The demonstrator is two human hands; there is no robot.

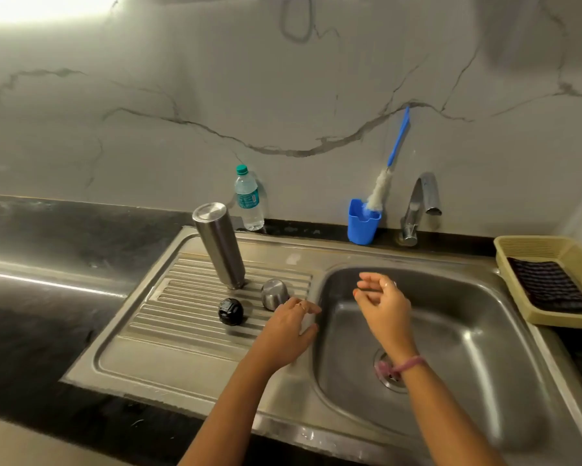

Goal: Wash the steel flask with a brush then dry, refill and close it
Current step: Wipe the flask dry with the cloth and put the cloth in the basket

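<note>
The steel flask [219, 244] stands upside down on the ribbed drainboard [168, 307]. Beside it lie its steel cup [274, 293], mouth down, and a black stopper [230, 311]. The bottle brush [387, 169], blue-handled with white bristles, stands in a blue holder [362, 227] against the wall. My left hand [287, 332] hovers over the drainboard's right edge, fingers relaxed, just in front of the cup. Over the sink basin [451, 331], my right hand [382, 302] is held up with loosely spread fingers. Neither hand holds anything.
A plastic water bottle [248, 199] with a green cap stands behind the flask. The steel tap [419, 206] rises at the back of the basin. At the right, a yellow tray [518, 243] holds a dark cloth [547, 285]. Black counter lies to the left.
</note>
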